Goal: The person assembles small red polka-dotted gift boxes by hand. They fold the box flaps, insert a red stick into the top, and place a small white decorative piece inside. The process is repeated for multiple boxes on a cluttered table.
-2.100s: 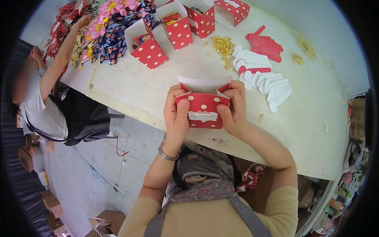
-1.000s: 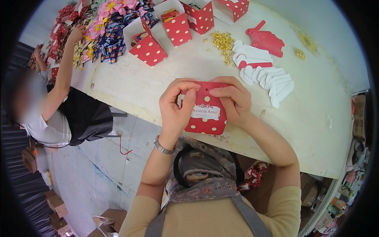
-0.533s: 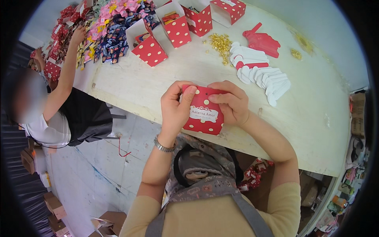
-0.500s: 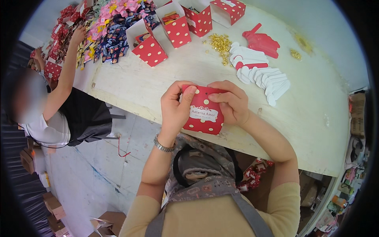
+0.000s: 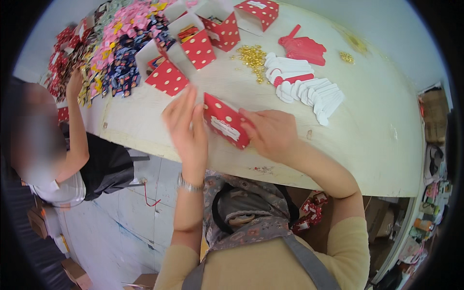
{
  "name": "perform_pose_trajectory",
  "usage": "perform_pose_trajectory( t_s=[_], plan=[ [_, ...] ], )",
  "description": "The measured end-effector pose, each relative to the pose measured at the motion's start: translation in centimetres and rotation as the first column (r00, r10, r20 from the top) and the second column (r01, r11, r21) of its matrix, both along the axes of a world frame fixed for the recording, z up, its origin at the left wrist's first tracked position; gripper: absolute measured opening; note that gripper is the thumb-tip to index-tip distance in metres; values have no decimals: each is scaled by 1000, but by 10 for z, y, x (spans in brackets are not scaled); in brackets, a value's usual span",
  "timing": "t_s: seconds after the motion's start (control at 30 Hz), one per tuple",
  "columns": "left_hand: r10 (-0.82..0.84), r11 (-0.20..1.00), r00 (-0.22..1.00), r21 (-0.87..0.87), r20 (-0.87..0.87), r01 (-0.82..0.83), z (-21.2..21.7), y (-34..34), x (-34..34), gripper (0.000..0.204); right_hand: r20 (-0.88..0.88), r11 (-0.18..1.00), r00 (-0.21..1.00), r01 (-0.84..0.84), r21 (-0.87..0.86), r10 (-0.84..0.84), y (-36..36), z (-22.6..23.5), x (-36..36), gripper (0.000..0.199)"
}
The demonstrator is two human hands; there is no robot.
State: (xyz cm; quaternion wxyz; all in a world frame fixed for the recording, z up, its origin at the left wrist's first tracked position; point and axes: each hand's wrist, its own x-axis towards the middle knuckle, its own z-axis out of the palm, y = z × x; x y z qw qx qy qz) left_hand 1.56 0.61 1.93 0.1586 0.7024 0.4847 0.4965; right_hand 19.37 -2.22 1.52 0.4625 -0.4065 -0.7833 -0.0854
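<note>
Our right hand (image 5: pixel 274 131) pinched the red dotted box (image 5: pixel 224 121), its long axis slanting down rightward; our left hand (image 5: pixel 187 129), spread, hovered just left.

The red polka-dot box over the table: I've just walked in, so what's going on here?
The right hand holds the red polka-dot box, tilted, by its right edge; the left hand is open just left of it. Similar open boxes sit beyond, near small gold pieces and white cut-outs. At far left, a co-worker's hand is at the wrapped pieces.
</note>
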Motion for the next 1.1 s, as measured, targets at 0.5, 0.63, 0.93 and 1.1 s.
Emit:
perform_pose_trajectory(
  t_s=[0.5, 0.63, 0.93, 1.1],
  plan=[
    [-75, 990, 974, -98, 213, 97, -4, -15, -19, 12, 210, 865, 912, 404, -298, -354, -22, -1, 122, 16],
    [-154, 973, 966, -140, 207, 185, 1, -13, -6, 13, 351, 634, 821, 571, -521, -450, -52, -7, 158, 22],
    [-30, 996, 969, -72, 245, 49, -1, -16, 0, 14, 370, 526, 809, 581, -621, -457, -82, 1, 151, 15],
    [-136, 991, 987, -12, 82, 137, -7, -13, -7, 9, 418, 388, 551, 823, -415, -722, -95, -7, 162, 19]
  ],
)
